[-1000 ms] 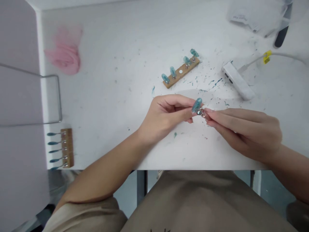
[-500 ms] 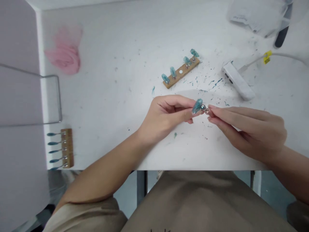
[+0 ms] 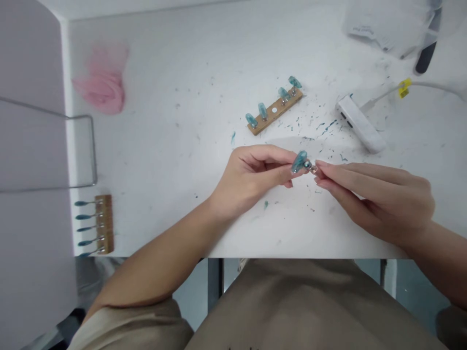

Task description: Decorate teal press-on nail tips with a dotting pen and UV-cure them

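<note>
Between the thumb and fingers of my left hand (image 3: 251, 177) is a blue-green marbled press-on nail (image 3: 299, 161). My right hand (image 3: 379, 194) pinches a small metal nail stand (image 3: 308, 166), whose round end meets the nail near its edge. Whether the two are joined cannot be made out. Just beyond my hands lies a wooden nail holder (image 3: 260, 128) with several similar nails on metal posts and one bare white spot among them.
A second wooden holder (image 3: 105, 223) with several nails stands at the table's left front. A pink cloth-like item (image 3: 104, 92) lies back left. At right are a white device (image 3: 361, 124) with a cable, a plastic bag (image 3: 383, 24) and a dark-ended tool (image 3: 426, 57). Blue-green flakes dot the white table (image 3: 164, 146).
The view has shifted very slightly, so the table and the things on it sit a little further right. Both hands keep nearly the same pose, with the nail and stand held between them.
</note>
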Demonstrator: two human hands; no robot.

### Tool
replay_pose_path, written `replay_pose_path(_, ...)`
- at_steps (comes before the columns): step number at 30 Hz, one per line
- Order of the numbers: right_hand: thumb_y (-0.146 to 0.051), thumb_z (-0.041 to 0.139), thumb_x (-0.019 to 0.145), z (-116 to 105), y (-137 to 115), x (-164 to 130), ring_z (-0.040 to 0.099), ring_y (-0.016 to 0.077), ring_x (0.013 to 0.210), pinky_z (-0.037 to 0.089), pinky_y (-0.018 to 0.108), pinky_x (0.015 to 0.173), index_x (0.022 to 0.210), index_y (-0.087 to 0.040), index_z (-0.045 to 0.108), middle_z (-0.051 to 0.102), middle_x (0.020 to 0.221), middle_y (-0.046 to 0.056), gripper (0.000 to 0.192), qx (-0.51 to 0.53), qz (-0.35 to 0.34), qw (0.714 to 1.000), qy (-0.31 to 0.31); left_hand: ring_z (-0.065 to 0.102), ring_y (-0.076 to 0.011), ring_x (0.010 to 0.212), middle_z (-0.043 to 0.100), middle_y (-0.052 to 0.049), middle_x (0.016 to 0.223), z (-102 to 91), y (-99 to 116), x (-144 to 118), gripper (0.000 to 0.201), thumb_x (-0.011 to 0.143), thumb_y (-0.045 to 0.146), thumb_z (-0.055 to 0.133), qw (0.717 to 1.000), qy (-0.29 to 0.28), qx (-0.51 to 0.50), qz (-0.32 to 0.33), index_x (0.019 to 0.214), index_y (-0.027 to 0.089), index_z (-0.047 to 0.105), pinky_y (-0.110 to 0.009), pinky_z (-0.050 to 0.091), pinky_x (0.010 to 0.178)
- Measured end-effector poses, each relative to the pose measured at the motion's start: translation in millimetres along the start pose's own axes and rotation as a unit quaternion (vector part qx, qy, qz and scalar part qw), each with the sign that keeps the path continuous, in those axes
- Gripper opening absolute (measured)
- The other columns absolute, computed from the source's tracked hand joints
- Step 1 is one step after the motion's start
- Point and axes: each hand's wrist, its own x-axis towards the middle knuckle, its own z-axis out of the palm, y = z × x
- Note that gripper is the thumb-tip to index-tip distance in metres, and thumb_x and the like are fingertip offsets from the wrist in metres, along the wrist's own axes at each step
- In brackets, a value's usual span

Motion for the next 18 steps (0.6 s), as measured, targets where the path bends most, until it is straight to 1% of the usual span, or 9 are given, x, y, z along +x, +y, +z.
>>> replay_pose_path(2, -0.016, 0.074, 0.106, 4.4, 0.3, -2.6, 0.088, 0.0151, 0.107, 0.074, 0.026, 0.093, 0.163, -0.05, 0.064, 0.085, 0.13, -0.011, 0.068, -0.003, -0.006, 0.999, 0.041, 0.082, -0.0154, 0.08, 0.089, -0.001, 0.088, 0.6, 0.6, -0.1, 0.021, 0.076, 0.038, 0.113, 1.0, -0.002, -0.001, -0.001, 0.088, 0.034, 0.096, -0.024, 0.071, 0.069)
replay_pose_path(4, -0.017, 0.075, 0.106, 7.0, 0.7, -4.5, 0.088, 0.0165, 0.108, 0.075, 0.028, 0.094, 0.167, -0.052, 0.062, 0.085, 0.131, -0.011, 0.072, -0.008, 0.002, 0.999, 0.042, 0.082, -0.0163, 0.081, 0.09, -0.001, 0.088, 0.9, 1.0, -0.1, 0.021, 0.076, 0.04, 0.113, 1.0, 0.001, 0.006, -0.004, 0.087, 0.033, 0.096, -0.025, 0.071, 0.069)
replay_pose_path(6, -0.018, 0.075, 0.106, 6.4, 0.8, -4.6, 0.088, 0.0166, 0.108, 0.075, 0.029, 0.095, 0.165, -0.052, 0.064, 0.085, 0.131, -0.011, 0.069, -0.013, 0.008, 1.0, 0.024, 0.083, -0.0176, 0.082, 0.091, -0.002, 0.091, 0.6, 1.0, 0.0, 0.023, 0.076, 0.042, 0.112, 1.0, 0.003, 0.009, -0.006, 0.088, 0.032, 0.096, -0.026, 0.071, 0.069)
replay_pose_path(9, -0.017, 0.075, 0.107, 0.2, 0.7, -2.0, 0.088, 0.0144, 0.105, 0.074, 0.026, 0.093, 0.156, -0.047, 0.07, 0.086, 0.13, -0.01, 0.058, -0.017, -0.02, 1.0, 0.005, 0.085, -0.0183, 0.083, 0.091, -0.003, 0.093, -0.4, 0.6, 0.5, 0.024, 0.076, 0.044, 0.112, 1.0, -0.004, 0.009, -0.003, 0.09, 0.033, 0.096, -0.026, 0.071, 0.069)
replay_pose_path(12, -0.018, 0.075, 0.107, -6.3, 0.9, 0.8, 0.088, 0.013, 0.102, 0.073, 0.023, 0.089, 0.15, -0.042, 0.073, 0.087, 0.126, -0.007, 0.049, -0.036, -0.058, 0.998, -0.002, 0.084, -0.0158, 0.08, 0.091, -0.002, 0.09, -0.9, 0.8, 1.0, 0.022, 0.077, 0.041, 0.112, 1.0, -0.008, 0.001, -0.001, 0.092, 0.033, 0.097, -0.023, 0.071, 0.069)
replay_pose_path(14, -0.019, 0.074, 0.108, -7.9, 1.0, 1.5, 0.088, 0.0134, 0.101, 0.074, 0.023, 0.088, 0.148, -0.04, 0.074, 0.087, 0.123, -0.006, 0.045, -0.051, -0.065, 0.997, -0.004, 0.082, -0.0146, 0.078, 0.09, -0.002, 0.087, -0.6, 1.1, 1.2, 0.021, 0.078, 0.04, 0.112, 1.0, -0.006, -0.001, 0.001, 0.091, 0.033, 0.097, -0.022, 0.07, 0.069)
replay_pose_path(16, -0.02, 0.074, 0.108, -6.9, 0.6, 1.4, 0.088, 0.0143, 0.101, 0.074, 0.025, 0.089, 0.15, -0.041, 0.073, 0.087, 0.124, -0.006, 0.046, -0.055, -0.063, 0.996, -0.001, 0.083, -0.0156, 0.078, 0.09, -0.002, 0.087, -0.2, 1.4, 1.1, 0.022, 0.077, 0.042, 0.112, 1.0, -0.004, 0.003, -0.001, 0.09, 0.033, 0.096, -0.024, 0.071, 0.069)
replay_pose_path(18, -0.018, 0.075, 0.107, -4.2, -0.3, 1.1, 0.088, 0.0146, 0.101, 0.075, 0.026, 0.09, 0.152, -0.043, 0.071, 0.086, 0.126, -0.008, 0.052, -0.048, -0.054, 0.997, 0.017, 0.083, -0.0172, 0.08, 0.09, -0.003, 0.088, 0.2, 1.7, 0.6, 0.025, 0.075, 0.043, 0.113, 1.0, -0.003, 0.008, 0.0, 0.089, 0.032, 0.096, -0.025, 0.071, 0.068)
